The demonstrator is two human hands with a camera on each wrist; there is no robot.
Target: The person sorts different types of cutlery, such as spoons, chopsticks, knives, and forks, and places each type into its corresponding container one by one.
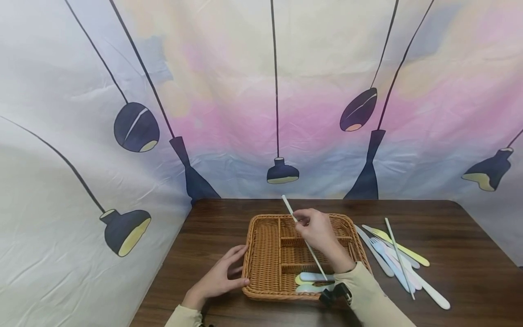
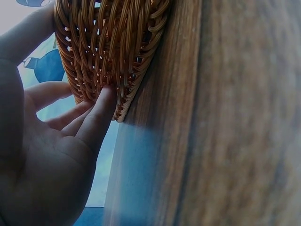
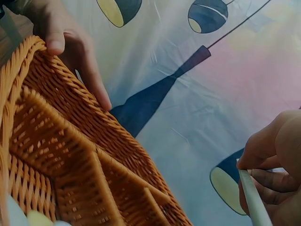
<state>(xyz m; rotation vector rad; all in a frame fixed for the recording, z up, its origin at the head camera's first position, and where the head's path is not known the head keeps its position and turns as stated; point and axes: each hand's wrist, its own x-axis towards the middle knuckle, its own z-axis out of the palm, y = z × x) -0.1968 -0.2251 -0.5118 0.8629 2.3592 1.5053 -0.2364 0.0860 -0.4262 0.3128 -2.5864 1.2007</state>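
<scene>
My right hand (image 1: 316,229) pinches a long pale drinking straw (image 1: 288,205) above the wicker basket (image 1: 261,297). The straw slants across the basket, its lower end over the spoons (image 1: 315,276) in the front right compartment. In the right wrist view, thumb and fingertips grip the straw (image 3: 254,200). At the basket's left side, my left hand (image 1: 220,274) spreads thumb and fingers along the wall. Close up in the left wrist view, nearly straight fingers (image 2: 101,113) touch the woven outside.
Right of the basket lies a loose pile of pastel plastic cutlery, with a yellow knife (image 1: 404,249), a blue fork (image 1: 382,250) and several others. A second straw (image 1: 398,254) lies across it. A fabric backdrop (image 1: 245,113) printed with lamps hangs behind the dark wooden table (image 1: 220,218).
</scene>
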